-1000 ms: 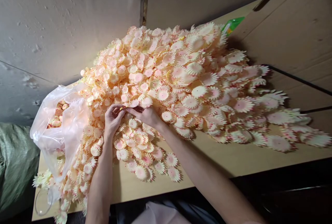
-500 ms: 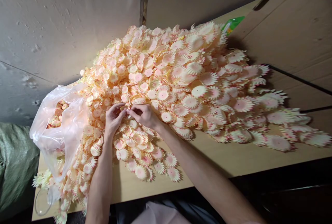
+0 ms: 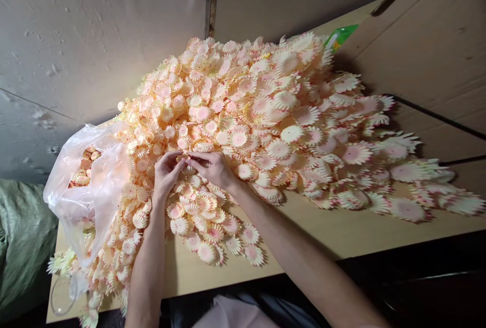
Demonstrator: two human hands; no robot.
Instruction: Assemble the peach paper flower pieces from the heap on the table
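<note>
A big heap of peach and pink paper-like flower pieces (image 3: 266, 115) covers most of a wooden tabletop (image 3: 341, 234). My left hand (image 3: 165, 173) and my right hand (image 3: 214, 166) meet at the heap's near edge, fingertips together, pinching a small flower piece (image 3: 186, 158) between them. The piece is mostly hidden by the fingers. Loose single flowers (image 3: 207, 227) lie spread on the table just below my hands.
A clear plastic bag (image 3: 87, 181) holding more small pieces sits at the table's left end. A green sack (image 3: 23, 247) lies on the floor at the left. A grey wall (image 3: 94, 29) rises behind the heap. A green packet (image 3: 339, 34) shows at the heap's far side.
My fingertips have shifted slightly, parting a little and closing together again at the same spot. The heap and bag have not moved.
</note>
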